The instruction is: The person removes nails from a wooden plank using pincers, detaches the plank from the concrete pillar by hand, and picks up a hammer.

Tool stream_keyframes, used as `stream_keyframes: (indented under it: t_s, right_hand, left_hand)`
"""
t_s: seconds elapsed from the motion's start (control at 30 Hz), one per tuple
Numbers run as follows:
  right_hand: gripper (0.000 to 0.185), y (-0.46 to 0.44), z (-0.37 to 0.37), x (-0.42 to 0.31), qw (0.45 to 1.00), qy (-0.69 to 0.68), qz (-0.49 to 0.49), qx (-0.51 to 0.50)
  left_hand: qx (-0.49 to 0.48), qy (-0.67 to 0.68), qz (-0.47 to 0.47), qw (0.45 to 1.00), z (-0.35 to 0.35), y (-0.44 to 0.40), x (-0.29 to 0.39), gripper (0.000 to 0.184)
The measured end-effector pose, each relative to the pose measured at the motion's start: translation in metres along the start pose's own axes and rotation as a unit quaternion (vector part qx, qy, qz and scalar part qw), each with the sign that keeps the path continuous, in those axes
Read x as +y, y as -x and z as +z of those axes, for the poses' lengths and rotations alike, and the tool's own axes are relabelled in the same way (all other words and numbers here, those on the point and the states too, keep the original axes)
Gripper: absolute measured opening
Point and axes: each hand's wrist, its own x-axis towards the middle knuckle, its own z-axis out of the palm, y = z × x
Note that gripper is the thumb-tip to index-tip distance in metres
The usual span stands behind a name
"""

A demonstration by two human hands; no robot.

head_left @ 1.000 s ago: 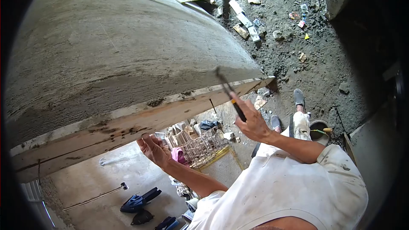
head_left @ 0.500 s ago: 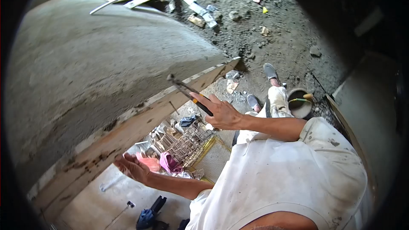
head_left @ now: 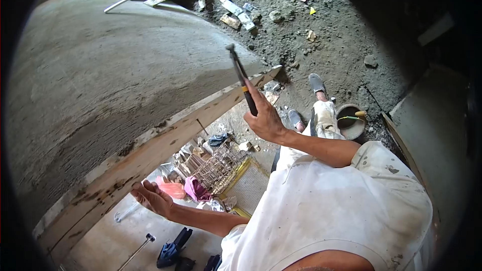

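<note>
Green-shafted tool [head_left: 350, 117] crosses the bucket [head_left: 354, 133]; right hand [head_left: 267, 120] grips pincers [head_left: 240, 73], left hand [head_left: 152, 198] has loosely open fingers.

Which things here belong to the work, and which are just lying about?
Likely part of the work:
pincer-like tool, in the right hand
long board, near the left hand

Apparently just lying about:
pink cloth
yellow-framed mesh panel
yellow scrap
</note>
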Motion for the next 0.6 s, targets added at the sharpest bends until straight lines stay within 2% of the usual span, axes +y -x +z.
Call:
stream_keyframes:
  t_s: [0.07,0.1,0.17,0.2,0.23,0.3,0.33,0.4,0.47,0.5,0.57,0.6]
  right_hand:
    - [0.087,0.001,-0.001,0.003,0.976,0.101,0.023,-0.191]
    - [0.087,0.000,-0.003,0.004,0.977,0.096,0.020,-0.191]
    - [0.085,-0.005,-0.010,0.002,0.941,0.129,0.037,-0.311]
    - [0.085,-0.011,-0.017,0.002,0.940,0.132,0.029,-0.314]
    - [0.084,-0.009,-0.021,0.000,0.957,0.110,0.044,-0.264]
    - [0.082,-0.010,-0.019,-0.002,0.985,0.030,0.098,-0.140]
    - [0.083,-0.010,-0.010,0.001,0.995,0.005,0.087,-0.052]
    - [0.084,-0.003,0.007,0.018,0.997,0.058,-0.010,-0.045]
    - [0.084,0.000,0.005,0.003,0.947,0.070,0.077,-0.303]
    - [0.082,0.001,0.009,0.005,0.949,0.060,0.083,-0.300]
    - [0.081,-0.007,0.002,0.009,0.965,0.089,0.028,-0.244]
    - [0.080,-0.005,0.001,0.010,0.972,0.084,0.021,-0.220]
  left_hand:
    - [0.005,0.018,0.013,1.000,-0.006,-0.008,-0.009,0.024]
    - [-0.021,0.030,0.016,0.999,-0.008,-0.009,-0.012,0.024]
    - [-0.069,0.039,0.006,0.997,0.004,0.003,0.007,0.021]
    - [-0.062,0.044,0.010,0.997,0.003,-0.001,0.000,0.021]
    - [-0.070,0.049,0.009,0.996,-0.004,-0.005,-0.002,0.021]
    - [-0.052,0.055,0.013,0.997,-0.011,-0.010,-0.007,0.020]
    - [-0.069,0.052,0.018,0.996,-0.016,-0.011,-0.010,0.023]
    - [-0.056,0.046,0.006,0.997,-0.012,-0.008,-0.007,0.027]
    - [-0.068,0.067,0.012,0.995,-0.012,-0.011,-0.010,0.032]
    - [-0.067,0.061,0.007,0.996,-0.014,-0.010,-0.011,0.031]
    - [-0.045,0.053,-0.002,0.998,-0.011,-0.011,-0.011,0.027]
    - [-0.072,0.076,-0.024,0.994,-0.028,-0.018,-0.022,0.027]
